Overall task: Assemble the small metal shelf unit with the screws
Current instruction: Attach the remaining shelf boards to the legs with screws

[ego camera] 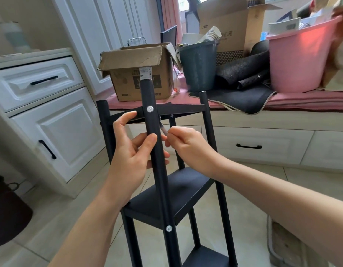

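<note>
The black metal shelf unit (178,191) stands upright on the floor in front of me, with round posts and flat trays. My left hand (131,151) grips the near front post (154,132), thumb across its front. A silver screw (149,108) sits in that post at the top tray, another screw (168,228) lower down. My right hand (188,145) pinches a thin metal tool (161,125), likely a hex key, whose tip reaches behind the post just below the top tray. What the tip touches is hidden.
White cabinets with black handles (44,80) stand at left. A window bench behind holds a cardboard box (137,72), a dark bucket (198,64), a pink tub (299,58) and black mats. A dark bag (8,214) sits on the tiled floor at left.
</note>
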Motion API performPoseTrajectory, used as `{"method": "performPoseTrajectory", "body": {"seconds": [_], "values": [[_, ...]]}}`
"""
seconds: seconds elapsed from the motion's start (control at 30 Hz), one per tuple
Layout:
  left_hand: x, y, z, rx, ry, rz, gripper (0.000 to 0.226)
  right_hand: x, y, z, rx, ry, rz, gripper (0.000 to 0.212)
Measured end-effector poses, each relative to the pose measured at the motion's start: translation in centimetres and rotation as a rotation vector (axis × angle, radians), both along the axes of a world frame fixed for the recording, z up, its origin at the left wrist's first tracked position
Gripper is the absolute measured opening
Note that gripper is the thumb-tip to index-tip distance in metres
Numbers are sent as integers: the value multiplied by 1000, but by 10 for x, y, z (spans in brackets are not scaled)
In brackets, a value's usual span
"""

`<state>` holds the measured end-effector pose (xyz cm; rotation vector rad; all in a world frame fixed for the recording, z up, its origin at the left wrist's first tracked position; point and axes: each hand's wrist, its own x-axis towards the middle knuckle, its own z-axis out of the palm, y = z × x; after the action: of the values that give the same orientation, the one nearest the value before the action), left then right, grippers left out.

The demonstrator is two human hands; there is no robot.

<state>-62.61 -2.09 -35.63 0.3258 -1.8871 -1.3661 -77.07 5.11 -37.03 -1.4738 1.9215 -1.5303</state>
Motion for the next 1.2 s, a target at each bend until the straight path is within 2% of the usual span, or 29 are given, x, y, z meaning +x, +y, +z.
{"method": "performPoseTrajectory", "body": {"seconds": [0.1,0.23,0.33,0.53,0.67,1.2], "values": [[2,-2,0,-30,-23,-8,51,3,-3,-3,-39,-40,23,27],[1,1,2,-32,-20,6,53,5,-5,-3,-97,-75,21,33],[-2,6,2,-28,-14,46,54,3,-5,-3,-106,-48,0,32],[-4,11,1,-109,-47,100,78,-5,-2,-3,-92,71,-20,22],[-5,11,1,-99,-48,84,79,-6,-2,1,-98,118,-33,23],[-6,11,1,-100,-54,52,81,1,-15,-1,-163,103,-52,21]]}}
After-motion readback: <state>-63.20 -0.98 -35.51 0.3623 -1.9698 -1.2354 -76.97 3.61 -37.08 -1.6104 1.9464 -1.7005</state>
